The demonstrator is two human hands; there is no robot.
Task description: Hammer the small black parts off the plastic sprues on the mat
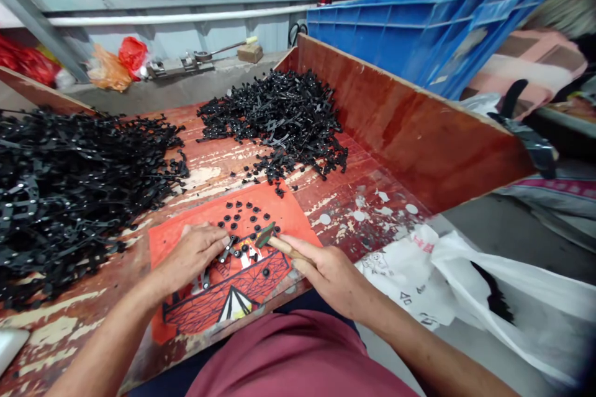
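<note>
My right hand (pixel 331 273) is wrapped round the wooden handle of a small hammer (pixel 291 249), whose dark greenish head is above the orange printed sheet (pixel 179 223). To its left, the fingers of my left hand (pixel 198 251) are pressed together on a small dark metal linkage piece (pixel 226 252) with shiny rivets. The far end of that piece is hidden under my hand. Several small black round caps (pixel 238 218) lie scattered on the sheet beyond my fingertips, and a lone black cap (pixel 266 272) sits nearer to me.
A large heap of black linkage parts (pixel 69 186) covers the table's left side. Another black heap (pixel 284 111) lies at the back. A reddish wooden board (pixel 395 124) walls the right side, with a blue crate (pixel 372 37) behind it. A white sack (pixel 512 298) is at the right.
</note>
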